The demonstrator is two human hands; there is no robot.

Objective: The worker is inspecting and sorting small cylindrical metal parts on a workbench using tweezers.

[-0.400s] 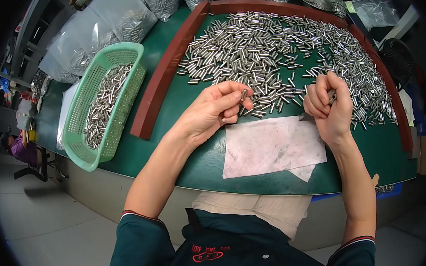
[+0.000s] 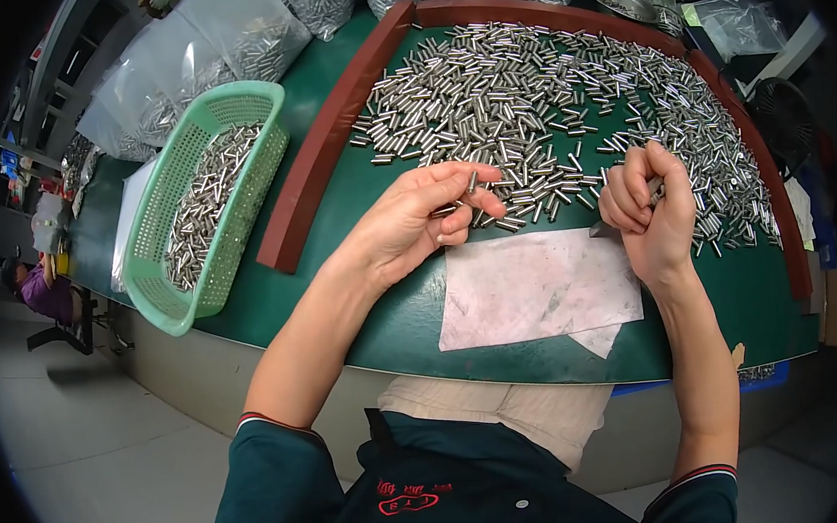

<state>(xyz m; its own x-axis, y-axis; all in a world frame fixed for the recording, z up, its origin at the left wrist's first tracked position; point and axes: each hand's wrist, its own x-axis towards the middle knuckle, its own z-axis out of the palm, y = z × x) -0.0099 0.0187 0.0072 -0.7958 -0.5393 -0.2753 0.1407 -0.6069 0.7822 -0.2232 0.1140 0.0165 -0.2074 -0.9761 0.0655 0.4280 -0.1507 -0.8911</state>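
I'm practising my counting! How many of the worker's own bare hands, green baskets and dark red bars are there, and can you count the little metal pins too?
Bare hands: 2 (left hand, right hand)
Green basket: 1
Dark red bars: 3
Total: 6
Metal pins: too many overlapping to count.

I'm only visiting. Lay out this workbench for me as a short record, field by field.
Left grip: pinching a metal pin
Right grip: curled around a mostly hidden grey object
Loose pins: heaped across the green tabletop
Border: dark red strips left, behind and right of the pins
Basket: green, perforated, left of the border, holding pins
Sheet: pale, stained, nearer the person
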